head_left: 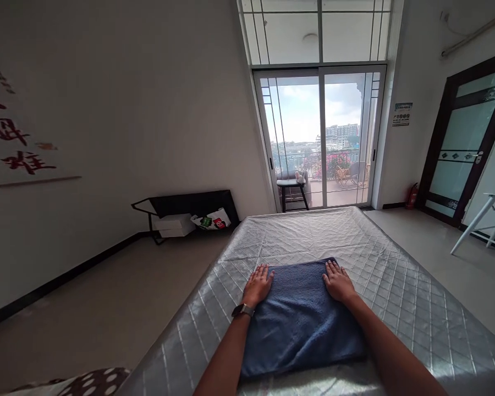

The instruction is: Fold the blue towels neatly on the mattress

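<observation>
A blue towel (301, 308) lies spread on the silver quilted cover (206, 308) of a table or bed, with soft creases across its nearer half. My left hand (259, 285) rests flat at the towel's far left corner, fingers stretched forward. At the far right corner, my right hand (338, 280) also lies flat, its fingers extended on the cloth. Neither hand grips anything. A watch (243, 311) is on my left wrist.
Left on the floor is a black-framed rack (181, 204) with a white box (174, 225) and a printed bag (212, 220). Beyond stand sliding glass doors (322, 137) and a stool (292, 184). A white-legged table (474, 223) and fire extinguisher (412, 196) are at right. Polka-dot fabric (94, 383) shows lower left.
</observation>
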{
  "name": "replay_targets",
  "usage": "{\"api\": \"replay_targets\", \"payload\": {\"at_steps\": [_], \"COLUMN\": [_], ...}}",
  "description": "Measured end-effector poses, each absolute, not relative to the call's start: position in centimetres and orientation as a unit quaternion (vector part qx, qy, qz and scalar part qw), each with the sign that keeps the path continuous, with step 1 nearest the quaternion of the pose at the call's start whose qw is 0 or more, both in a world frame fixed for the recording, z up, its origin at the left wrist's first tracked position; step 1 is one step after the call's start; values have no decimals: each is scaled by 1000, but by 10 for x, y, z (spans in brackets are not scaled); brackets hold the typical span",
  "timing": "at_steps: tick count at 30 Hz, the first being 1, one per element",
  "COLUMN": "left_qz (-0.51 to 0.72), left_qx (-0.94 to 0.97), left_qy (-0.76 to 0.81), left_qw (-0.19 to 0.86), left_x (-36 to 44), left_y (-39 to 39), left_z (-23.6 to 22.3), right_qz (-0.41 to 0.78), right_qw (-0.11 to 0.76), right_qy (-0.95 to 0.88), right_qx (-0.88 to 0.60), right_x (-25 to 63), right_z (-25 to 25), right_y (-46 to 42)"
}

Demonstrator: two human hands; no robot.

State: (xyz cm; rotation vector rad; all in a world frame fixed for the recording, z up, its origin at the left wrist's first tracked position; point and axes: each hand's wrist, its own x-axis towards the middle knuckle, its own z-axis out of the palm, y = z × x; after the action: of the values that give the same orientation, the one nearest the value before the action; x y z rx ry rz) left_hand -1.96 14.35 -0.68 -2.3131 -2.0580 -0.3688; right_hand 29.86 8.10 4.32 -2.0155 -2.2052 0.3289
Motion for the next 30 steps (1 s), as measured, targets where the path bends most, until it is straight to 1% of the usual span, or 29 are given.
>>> {"api": "replay_targets", "payload": {"at_steps": [3,7,12,14,17,21,24,27,30], "left_qz": [-140,-138,-140,-153,-152,-124,-107,-98,-81], "left_qx": [-734,-719,-692,-715,-789,-871,-888,-876,-847], "left_qy": [-665,-681,-708,-681,-593,-473,-443,-470,-524], "left_qw": [0,5,24,42,55,48,53,48,35], "left_x": [-16,-12,-7,8,53,125,156,154,122], "left_y": [144,141,134,126,103,59,34,22,17], "left_z": [-8,-6,8,15,19,6,-3,0,6], "right_qz": [102,95,76,64,47,53,47,46,50], "right_qw": [64,63,55,55,62,56,66,82,93], "right_qy": [-737,-738,-735,-735,-734,-742,-750,-745,-736], "right_qx": [-665,-665,-671,-673,-674,-666,-657,-660,-669], "right_x": [300,300,297,295,294,296,299,300,298], "right_z": [43,42,53,59,59,40,25,25,31], "right_y": [81,80,76,70,48,5,-19,-29,-30]}}
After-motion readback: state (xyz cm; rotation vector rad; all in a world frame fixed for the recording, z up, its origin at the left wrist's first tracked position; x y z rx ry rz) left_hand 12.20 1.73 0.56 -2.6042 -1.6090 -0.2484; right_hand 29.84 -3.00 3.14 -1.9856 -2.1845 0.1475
